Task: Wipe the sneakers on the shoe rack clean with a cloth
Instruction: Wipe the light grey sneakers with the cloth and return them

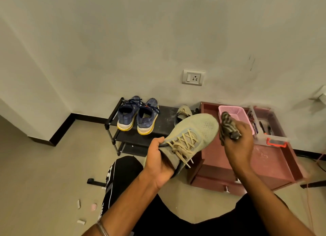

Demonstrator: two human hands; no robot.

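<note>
My left hand (159, 162) grips a pale green knit sneaker (199, 129) by its heel and collar, toe pointing up and to the right. My right hand (237, 144) holds a bunched striped brown cloth (227, 125) against the sneaker's toe. On the top shelf of the black shoe rack (165, 117) stand a pair of blue sneakers with yellow soles (136, 116), heels toward me. The matching pale green sneaker (183, 113) lies on the rack's right end, half hidden behind the one I hold.
A maroon low cabinet (275, 163) stands right of the rack, bearing a pink basket (234, 110) and a clear plastic box (269, 129) of pens. A wall socket (193, 77) is above the rack. Small scraps (79, 204) lie on the floor at left. My knees in black shorts fill the bottom.
</note>
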